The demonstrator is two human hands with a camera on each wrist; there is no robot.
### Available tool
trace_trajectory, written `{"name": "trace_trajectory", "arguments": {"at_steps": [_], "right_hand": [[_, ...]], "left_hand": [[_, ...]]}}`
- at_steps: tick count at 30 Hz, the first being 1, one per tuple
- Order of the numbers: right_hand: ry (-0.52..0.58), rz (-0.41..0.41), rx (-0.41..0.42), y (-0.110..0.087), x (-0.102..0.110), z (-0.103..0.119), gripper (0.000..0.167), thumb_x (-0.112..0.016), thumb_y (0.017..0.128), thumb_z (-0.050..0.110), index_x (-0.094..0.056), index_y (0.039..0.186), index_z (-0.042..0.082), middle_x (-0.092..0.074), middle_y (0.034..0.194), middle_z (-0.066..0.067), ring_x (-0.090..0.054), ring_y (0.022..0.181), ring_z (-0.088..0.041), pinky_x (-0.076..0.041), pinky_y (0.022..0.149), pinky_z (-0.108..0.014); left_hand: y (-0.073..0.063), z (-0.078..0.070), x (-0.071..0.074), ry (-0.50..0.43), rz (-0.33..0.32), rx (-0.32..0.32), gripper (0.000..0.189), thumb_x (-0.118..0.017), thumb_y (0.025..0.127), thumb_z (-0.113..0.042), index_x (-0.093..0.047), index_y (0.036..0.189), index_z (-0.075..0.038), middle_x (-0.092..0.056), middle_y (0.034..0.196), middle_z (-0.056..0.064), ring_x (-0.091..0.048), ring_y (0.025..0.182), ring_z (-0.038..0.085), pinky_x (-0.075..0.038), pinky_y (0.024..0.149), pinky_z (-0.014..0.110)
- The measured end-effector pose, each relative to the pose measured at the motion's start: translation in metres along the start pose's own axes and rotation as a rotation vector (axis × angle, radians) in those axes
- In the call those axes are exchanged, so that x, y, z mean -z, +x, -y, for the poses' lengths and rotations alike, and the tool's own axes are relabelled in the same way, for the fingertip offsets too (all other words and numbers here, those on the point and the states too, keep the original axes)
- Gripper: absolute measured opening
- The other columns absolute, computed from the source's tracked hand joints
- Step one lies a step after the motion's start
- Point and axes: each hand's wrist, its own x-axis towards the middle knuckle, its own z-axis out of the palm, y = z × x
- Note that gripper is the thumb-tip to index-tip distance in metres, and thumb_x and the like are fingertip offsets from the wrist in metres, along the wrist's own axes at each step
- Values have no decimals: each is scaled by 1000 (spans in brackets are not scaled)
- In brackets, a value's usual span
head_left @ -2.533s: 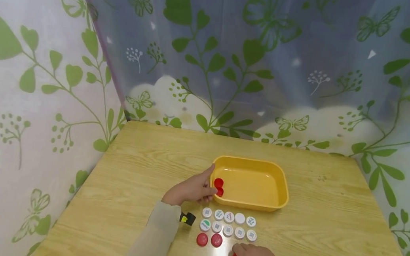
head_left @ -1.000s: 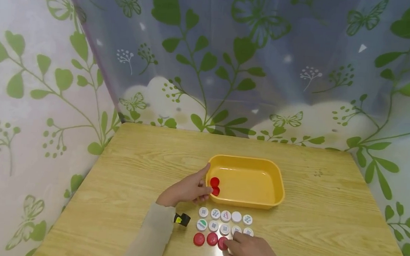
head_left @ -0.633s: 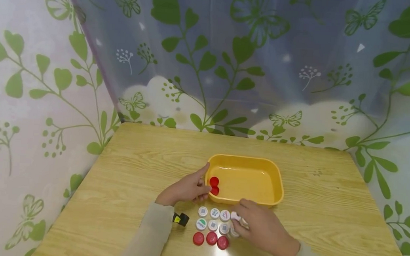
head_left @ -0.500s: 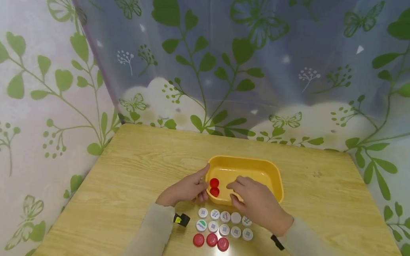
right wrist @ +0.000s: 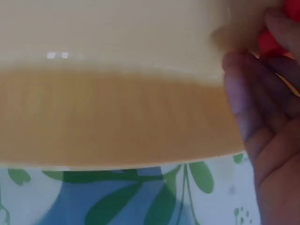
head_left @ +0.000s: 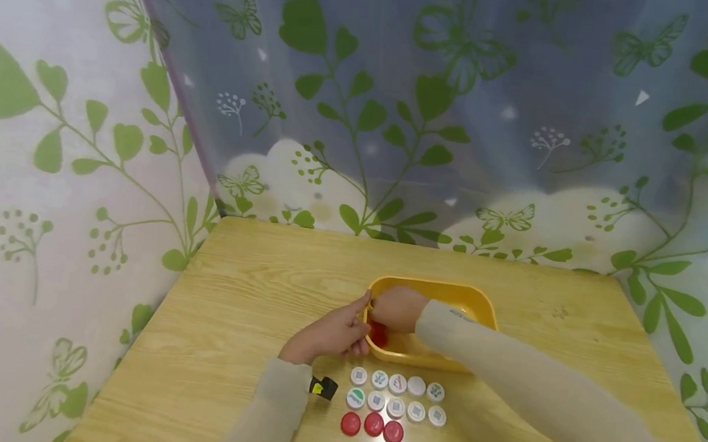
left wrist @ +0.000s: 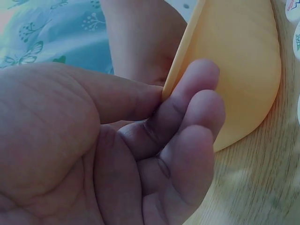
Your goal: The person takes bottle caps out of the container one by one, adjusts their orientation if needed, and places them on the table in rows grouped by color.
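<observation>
My left hand [head_left: 335, 331] grips the left rim of a yellow plastic tray [head_left: 478, 299]. In the left wrist view, the thumb and fingers pinch the tray's wall [left wrist: 243, 70] from both sides. My right hand [head_left: 398, 309] reaches inside the tray at its left end. In the right wrist view, its thumb and fingers close around a red bottle cap [right wrist: 268, 44]. Another red bottle cap [head_left: 378, 335] lies in the tray by the left wall, partly behind the right hand. On the table, three red bottle caps [head_left: 373, 424] form the row nearest me.
Two rows of white bottle caps [head_left: 396, 407] with printed tops lie between the tray and the red row. The wooden table [head_left: 264, 269] meets patterned fabric [head_left: 347, 145] at the back and left. My right forearm [head_left: 528, 377] crosses over the tray's front right rim.
My right hand set a third red bottle cap at the end of the front row and let go. It then passed over the white caps into the tray's left end. The left hand stayed at the rim.
</observation>
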Motion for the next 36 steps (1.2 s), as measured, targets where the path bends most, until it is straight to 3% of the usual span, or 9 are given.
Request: {"name": "trace_trajectory", "arguments": {"at_steps": [2, 6, 9, 19, 36], "right_hand": [[85, 7, -11, 2, -5, -3, 12, -76, 94, 19, -75, 82, 17, -70, 79, 3, -63, 68, -14, -58, 71, -30], [313, 14, -127, 6, -10, -9, 19, -80, 88, 12, -70, 73, 17, -62, 68, 6, -52, 62, -12, -52, 66, -29], [400, 4, -202, 10, -8, -9, 21, -79, 84, 5, -68, 70, 17, -58, 65, 6, -50, 61, -14, -49, 63, -30], [409, 9, -304, 19, 1, -3, 19, -80, 85, 3, -71, 73, 14, -59, 66, 4, -53, 64, -17, -53, 69, -32], [436, 41, -359, 18, -10, -9, 21, -82, 85, 8, -69, 72, 19, -61, 67, 8, -55, 65, -13, -52, 68, -29]], "left_hand": [[1, -1, -4, 8, 1, -8, 69, -50, 110, -17, -13, 167, -23, -73, 82, 14, -68, 73, 28, -56, 65, 36], [0, -2, -8, 15, 8, -24, 71, -51, 109, -15, -11, 168, -20, -72, 80, 13, -68, 71, 28, -56, 65, 35], [-1, 1, -8, 24, 3, -23, 72, -51, 109, -15, -9, 168, -19, -72, 78, 12, -68, 69, 26, -57, 65, 35], [-3, 3, -2, 18, -6, -37, 71, -51, 109, -17, -10, 168, -19, -71, 77, 8, -68, 72, 24, -56, 68, 35], [4, 5, -6, 2, 2, -50, 71, -51, 110, -20, -10, 168, -21, -71, 77, 8, -67, 69, 23, -55, 65, 33]]}}
